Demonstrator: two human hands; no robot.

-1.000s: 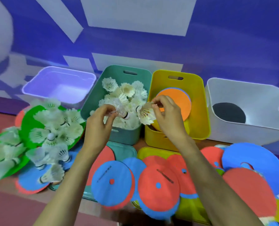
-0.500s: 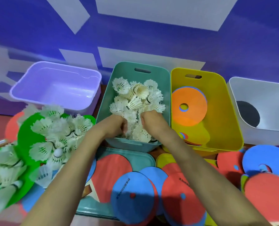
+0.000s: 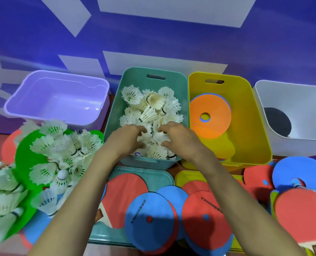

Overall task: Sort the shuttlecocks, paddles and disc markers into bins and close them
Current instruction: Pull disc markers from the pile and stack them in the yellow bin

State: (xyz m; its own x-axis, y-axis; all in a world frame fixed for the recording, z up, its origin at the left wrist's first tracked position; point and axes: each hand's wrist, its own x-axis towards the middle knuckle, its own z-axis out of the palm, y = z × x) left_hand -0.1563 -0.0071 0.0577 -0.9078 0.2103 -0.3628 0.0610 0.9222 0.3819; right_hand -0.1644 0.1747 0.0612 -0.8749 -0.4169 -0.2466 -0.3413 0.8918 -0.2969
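A teal bin (image 3: 135, 78) at the centre holds a heap of white shuttlecocks (image 3: 149, 108). My left hand (image 3: 127, 139) and my right hand (image 3: 179, 137) are both down in its near end, fingers loosely spread over the shuttlecocks and gripping none. More loose shuttlecocks (image 3: 61, 145) lie heaped on green discs (image 3: 24, 156) at the left. The yellow bin (image 3: 249, 111) holds an orange disc marker (image 3: 214, 108). In the white bin (image 3: 291, 100) lies a black paddle (image 3: 278, 122). Red and blue disc markers (image 3: 149, 218) overlap in front.
An empty purple bin (image 3: 57, 97) stands at the back left. A teal lid (image 3: 157, 175) and a yellow lid (image 3: 185, 177) lie flat under the discs. Red paddles lie at front centre (image 3: 124, 196) and at front right (image 3: 301, 218). A blue-and-white wall closes the back.
One second ago each hand held a shuttlecock above the teal bin. The hands then dropped into the bin, and their fingers have now spread with the shuttlecocks left on the heap.
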